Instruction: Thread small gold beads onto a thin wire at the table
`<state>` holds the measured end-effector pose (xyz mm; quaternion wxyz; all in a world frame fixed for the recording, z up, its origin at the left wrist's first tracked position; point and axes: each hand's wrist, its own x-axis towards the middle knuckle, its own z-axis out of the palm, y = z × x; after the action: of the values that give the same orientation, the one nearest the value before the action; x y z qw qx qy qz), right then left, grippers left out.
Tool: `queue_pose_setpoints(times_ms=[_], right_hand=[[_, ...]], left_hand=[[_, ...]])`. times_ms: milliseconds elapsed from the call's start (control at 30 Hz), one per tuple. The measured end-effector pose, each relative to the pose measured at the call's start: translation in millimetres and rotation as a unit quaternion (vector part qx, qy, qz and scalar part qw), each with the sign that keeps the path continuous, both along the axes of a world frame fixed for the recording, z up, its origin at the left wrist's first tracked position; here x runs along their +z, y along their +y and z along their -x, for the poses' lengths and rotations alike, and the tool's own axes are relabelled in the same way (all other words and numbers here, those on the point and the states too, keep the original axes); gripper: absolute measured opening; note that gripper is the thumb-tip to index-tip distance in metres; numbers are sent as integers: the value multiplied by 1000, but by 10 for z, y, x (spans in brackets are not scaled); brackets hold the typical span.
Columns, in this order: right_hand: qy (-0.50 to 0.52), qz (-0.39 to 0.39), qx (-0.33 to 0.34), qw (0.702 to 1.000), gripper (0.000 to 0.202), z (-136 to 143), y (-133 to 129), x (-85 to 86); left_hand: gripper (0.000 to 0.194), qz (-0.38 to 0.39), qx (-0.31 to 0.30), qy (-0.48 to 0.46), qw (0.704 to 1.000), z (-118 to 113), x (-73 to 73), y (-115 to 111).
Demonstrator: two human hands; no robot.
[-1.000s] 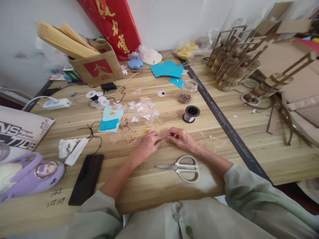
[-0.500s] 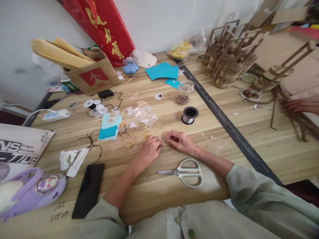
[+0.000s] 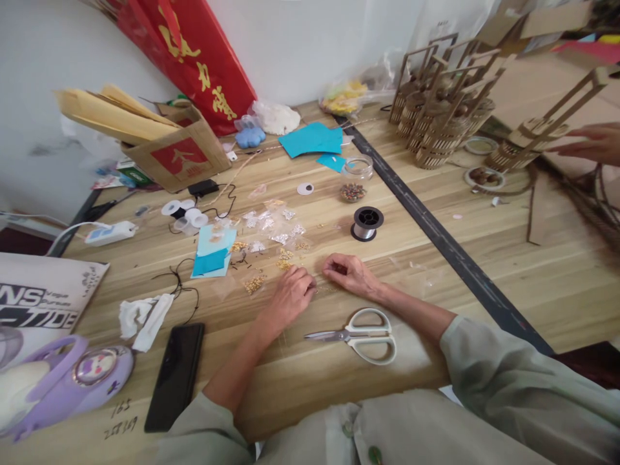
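My left hand (image 3: 292, 292) rests on the wooden table with its fingers pinched together; what they hold is too small to make out. Close by on its right, my right hand (image 3: 352, 274) lies on its side, fingers curled in, their contents hidden. A fine thread or chain (image 3: 329, 289) seems to lie between the two. Small piles of gold beads (image 3: 254, 284) sit left of my left hand. Scissors with white handles (image 3: 371, 336) lie slightly parted below my right hand. Beyond it stands a black spool of clear line (image 3: 367, 223).
Small plastic bags of silver bits (image 3: 274, 223), blue cards (image 3: 212, 253) and a jar of colourful beads (image 3: 352, 192) lie farther back. A black phone (image 3: 174, 376) is at left. Wooden lantern-like holders (image 3: 440, 123) stand back right, near another person's hand (image 3: 593, 143).
The other person's hand at the right has risen and moved toward the wooden holder. My hands keep nearly the same pose; the view has shifted slightly.
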<state>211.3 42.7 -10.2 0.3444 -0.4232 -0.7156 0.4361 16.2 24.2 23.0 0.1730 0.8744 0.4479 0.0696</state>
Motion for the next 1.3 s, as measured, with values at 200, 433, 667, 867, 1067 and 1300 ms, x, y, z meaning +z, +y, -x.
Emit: queue_pose_setpoints(times_ms=[200,433,667,867,1067,1300], right_hand=[[5,6,0,1000,11,5,3,-2],[4,8,5,1000,10,3,8,-10],[2,2,10,1000,10,6,8,-3],[3,2,8,1000,9,11,2,11],[11,2,8,1000,7,8,10,-9],[17,9,6,1000,7,17,0,3]], left_hand=[[15,7,2,7,1000,-7,11,11],[15,3,-7,17,1000,2,30,36],[16,15,-12,52,998,-25,47,9],[18,21,-20,68,997,17,117,-1],[15,61,-21,69,996,34,187,4],[14,83,-3,54,995,19,132,12]])
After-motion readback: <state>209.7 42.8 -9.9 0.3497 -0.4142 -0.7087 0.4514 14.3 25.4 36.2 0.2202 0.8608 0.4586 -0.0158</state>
